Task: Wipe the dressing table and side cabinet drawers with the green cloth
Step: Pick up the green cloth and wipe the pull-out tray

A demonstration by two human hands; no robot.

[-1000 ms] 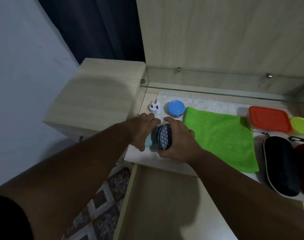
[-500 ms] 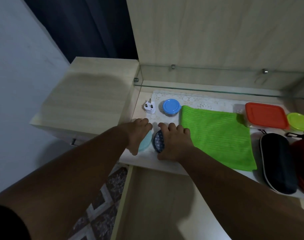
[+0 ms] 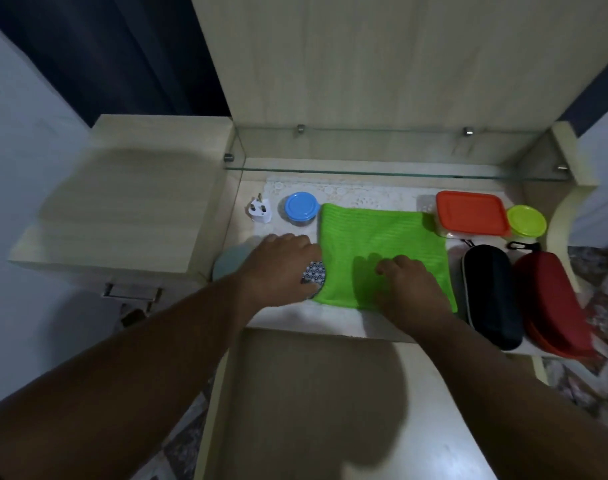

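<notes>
Bright green cloth (image 3: 382,251); blue jar lid (image 3: 302,208); orange box lid (image 3: 470,213) — lime lid (image 3: 526,220) beside; black case (image 3: 491,294), red case (image 3: 551,303); navy-white star-patterned tin (image 3: 314,273).

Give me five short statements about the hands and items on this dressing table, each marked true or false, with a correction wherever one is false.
1. The right hand rests on the green cloth. True.
2. The blue-lidded jar sits on the cloth. False: it stands beside the cloth's far left corner.
3. The left hand covers part of a patterned round tin. True.
4. The orange-lidded box is open. False: its lid is on.
5. The black case lies left of the red case. True.
</notes>
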